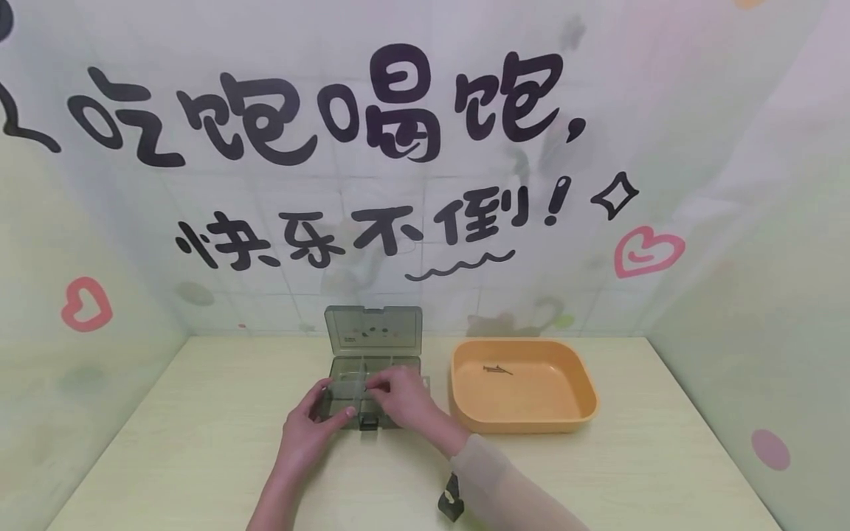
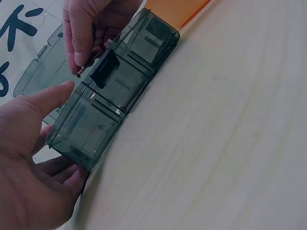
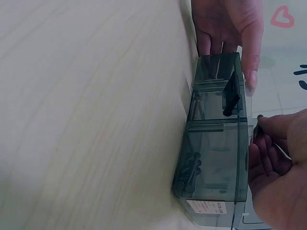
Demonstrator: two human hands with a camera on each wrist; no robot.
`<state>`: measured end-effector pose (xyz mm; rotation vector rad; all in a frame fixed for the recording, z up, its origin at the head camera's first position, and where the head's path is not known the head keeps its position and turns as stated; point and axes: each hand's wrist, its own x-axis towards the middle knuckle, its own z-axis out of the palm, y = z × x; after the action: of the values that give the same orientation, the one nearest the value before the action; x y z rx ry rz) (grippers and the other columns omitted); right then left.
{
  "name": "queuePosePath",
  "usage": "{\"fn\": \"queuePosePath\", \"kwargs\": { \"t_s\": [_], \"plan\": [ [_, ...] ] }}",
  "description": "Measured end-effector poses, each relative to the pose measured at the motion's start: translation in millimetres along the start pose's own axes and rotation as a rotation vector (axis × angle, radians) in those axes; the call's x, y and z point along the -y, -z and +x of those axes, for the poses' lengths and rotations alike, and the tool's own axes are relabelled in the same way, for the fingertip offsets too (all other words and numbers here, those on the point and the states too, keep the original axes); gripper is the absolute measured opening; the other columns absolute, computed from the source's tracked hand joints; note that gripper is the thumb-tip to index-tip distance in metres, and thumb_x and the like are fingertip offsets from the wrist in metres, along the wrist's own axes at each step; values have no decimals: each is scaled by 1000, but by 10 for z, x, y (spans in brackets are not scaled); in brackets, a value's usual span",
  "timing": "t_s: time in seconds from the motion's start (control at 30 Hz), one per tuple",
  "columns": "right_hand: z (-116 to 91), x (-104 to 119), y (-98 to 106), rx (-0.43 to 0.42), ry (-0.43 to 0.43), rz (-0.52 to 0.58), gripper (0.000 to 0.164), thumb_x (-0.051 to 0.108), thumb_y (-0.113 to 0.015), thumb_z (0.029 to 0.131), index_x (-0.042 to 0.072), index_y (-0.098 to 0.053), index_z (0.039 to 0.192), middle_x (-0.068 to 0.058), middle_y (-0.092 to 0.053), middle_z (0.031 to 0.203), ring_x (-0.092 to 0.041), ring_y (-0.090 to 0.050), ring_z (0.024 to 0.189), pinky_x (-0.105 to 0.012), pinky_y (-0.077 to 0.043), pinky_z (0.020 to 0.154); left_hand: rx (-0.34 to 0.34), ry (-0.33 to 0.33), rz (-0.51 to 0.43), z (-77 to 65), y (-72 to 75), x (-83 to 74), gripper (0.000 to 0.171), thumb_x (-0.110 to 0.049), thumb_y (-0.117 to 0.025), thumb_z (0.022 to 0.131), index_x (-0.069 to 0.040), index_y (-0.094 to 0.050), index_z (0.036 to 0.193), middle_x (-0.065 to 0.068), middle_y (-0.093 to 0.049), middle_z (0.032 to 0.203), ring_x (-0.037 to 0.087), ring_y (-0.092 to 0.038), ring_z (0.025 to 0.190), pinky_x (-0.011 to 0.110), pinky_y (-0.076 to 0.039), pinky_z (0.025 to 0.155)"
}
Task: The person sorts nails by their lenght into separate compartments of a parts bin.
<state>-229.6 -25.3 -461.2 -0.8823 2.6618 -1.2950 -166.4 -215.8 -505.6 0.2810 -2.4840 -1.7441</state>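
An organizer box (image 1: 343,373) of smoky clear plastic stands on the table, its lid (image 1: 375,331) raised at the back. My left hand (image 1: 310,431) grips the box's left end, thumb at the top rim and fingers round the side. Over the compartments, my right hand (image 1: 405,398) pinches a small screw (image 2: 87,64) between thumb and fingers. Through the front wall, a screw (image 2: 133,97) shows in the middle compartment. Several dark screws (image 3: 191,173) lie in a compartment at the right end. A black latch (image 2: 104,70) sticks out from the front.
To the right of the box is an orange tray (image 1: 524,426) with several screws (image 1: 496,369) lying in it. A small black object (image 1: 451,503) shows beside the right sleeve (image 1: 494,472). Printed sheeting (image 1: 425,184) closes off the table's back and sides.
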Motion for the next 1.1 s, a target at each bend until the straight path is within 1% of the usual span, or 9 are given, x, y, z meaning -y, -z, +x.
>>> {"fn": "queuePosePath", "kwargs": {
  "t_s": [0.17, 0.33, 0.47, 0.63, 0.87, 1.0, 1.1],
  "plan": [
    [-3, -10, 3, 3, -1, 5, 12, 1, -71, 95, 0, -77, 105, -9, -77, 101, -9, -68, 83, -14, -55, 71, -1, 5, 1, -3, -3, -8, 78, -28, -81, 91, -9, -40, 155, 32, -30, 160, 48, -30, 147, 52, -32, 120],
    [-21, -12, 29, 3, 9, 39, 13, 1, -71, 95, -1, -77, 107, -9, -77, 102, -8, -68, 84, -15, -56, 73, 0, 6, 2, 4, -7, -3, 78, -27, -80, 92, -9, -39, 155, 31, -29, 161, 48, -29, 147, 52, -32, 120],
    [-40, -22, 68, -1, 9, 66, 14, 3, -71, 96, 0, -77, 109, -8, -77, 104, -6, -67, 86, -15, -56, 74, -1, 1, 4, 6, -5, 1, 79, -28, -81, 91, -8, -39, 155, 31, -29, 161, 48, -29, 147, 52, -32, 120],
    [-83, -66, 146, -28, 24, 80, 15, 4, -72, 95, 2, -78, 109, -7, -77, 105, -8, -69, 88, -16, -57, 75, -2, 0, -3, 5, -7, 2, 80, -28, -81, 91, -8, -39, 155, 31, -28, 161, 48, -29, 147, 51, -33, 120],
    [-184, -203, 339, -64, 36, 94, 15, 2, -72, 94, 0, -78, 109, -9, -76, 104, -15, -70, 89, -20, -59, 76, 0, -10, -3, -2, -23, -2, 81, -29, -83, 90, -5, -40, 154, 33, -30, 159, 49, -31, 146, 51, -34, 119],
    [-231, -285, 477, -90, 2, 123, 15, 3, -71, 96, 0, -78, 108, -8, -75, 104, -18, -70, 91, -22, -59, 76, 5, -4, 0, -4, -18, 0, 82, -29, -82, 90, -6, -39, 155, 33, -29, 160, 49, -29, 146, 50, -33, 119],
    [-258, -337, 574, -115, -24, 136, 15, 4, -70, 97, 0, -77, 109, -8, -74, 104, -20, -69, 92, -25, -60, 76, 6, 7, -9, -2, -15, 7, 81, -29, -81, 91, -8, -38, 156, 31, -27, 161, 48, -27, 148, 49, -32, 120]
  ]
}}
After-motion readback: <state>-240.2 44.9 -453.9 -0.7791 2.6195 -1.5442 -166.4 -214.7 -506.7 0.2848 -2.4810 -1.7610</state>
